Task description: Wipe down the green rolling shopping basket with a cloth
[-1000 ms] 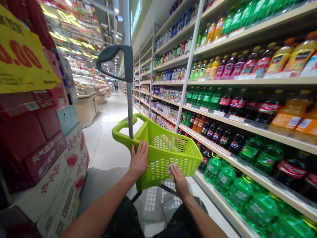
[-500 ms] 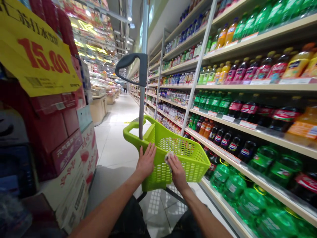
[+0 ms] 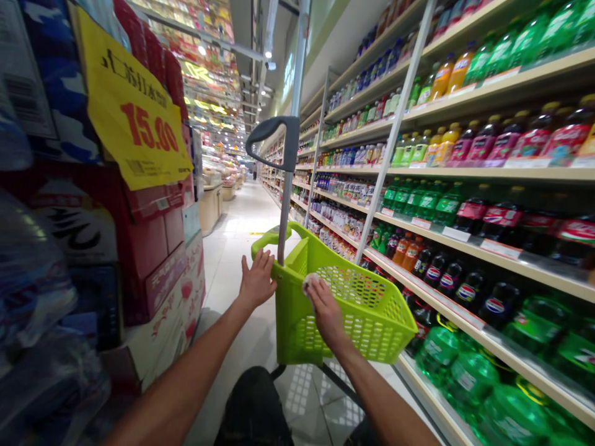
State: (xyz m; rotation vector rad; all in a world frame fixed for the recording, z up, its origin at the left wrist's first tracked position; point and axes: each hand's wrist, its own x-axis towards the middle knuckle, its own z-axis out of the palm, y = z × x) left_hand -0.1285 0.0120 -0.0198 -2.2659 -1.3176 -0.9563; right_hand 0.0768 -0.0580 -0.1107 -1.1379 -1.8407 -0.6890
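A lime-green plastic shopping basket (image 3: 372, 322) on a wheeled frame stands in the aisle in front of me, with a grey pull handle (image 3: 274, 139) rising on a metal pole. My left hand (image 3: 256, 280) rests flat against the basket's near left corner, fingers stretched out. My right hand (image 3: 323, 306) presses a small white cloth (image 3: 307, 284) onto the basket's near rim, fingers closed over it.
Shelves of soft-drink bottles (image 3: 465, 204) run along the right. Stacked red and white cartons (image 3: 162, 260) with a yellow price sign (image 3: 134, 124) crowd the left. The tiled aisle floor (image 3: 242, 223) stretches ahead between them.
My right hand with the cloth has moved from low on the basket's side up to its near rim. My left hand has shifted to the corner by the pole. The view has swung left.
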